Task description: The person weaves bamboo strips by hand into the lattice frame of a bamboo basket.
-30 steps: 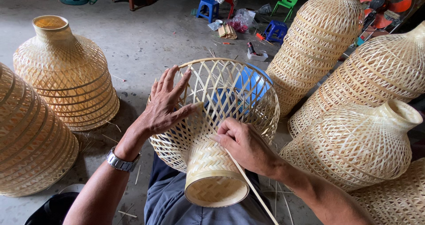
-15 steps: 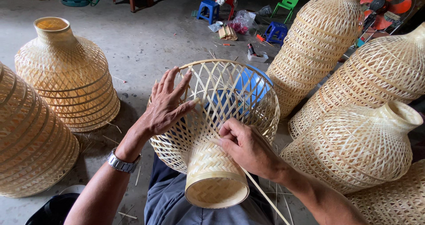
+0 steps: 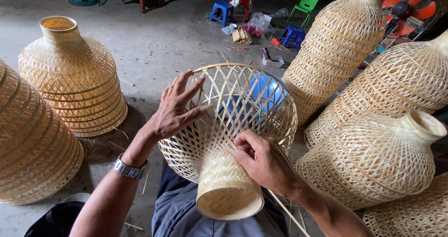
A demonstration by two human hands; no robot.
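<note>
A half-woven bamboo lampshade [image 3: 224,171] lies on my lap, narrow neck toward me and open lattice mouth pointing away. My left hand [image 3: 175,108] rests flat on its upper left side, fingers spread over the lattice near the rim. My right hand [image 3: 263,160] pinches a thin bamboo strip [image 3: 284,213] against the dense weave near the neck; the strip trails down past my wrist. A blue object [image 3: 263,90] shows through the lattice.
Finished woven shades surround me: two at left [image 3: 74,78] [image 3: 28,148], several at right [image 3: 340,41] [image 3: 373,157]. Small plastic stools [image 3: 221,10] [image 3: 305,1], a red fan [image 3: 408,3] and scraps lie on the concrete floor beyond. Loose strips litter the floor.
My right hand has pulled the strip through the weave; the strip's free end has swung lower right and shortened. My left hand has barely shifted on the lattice.
</note>
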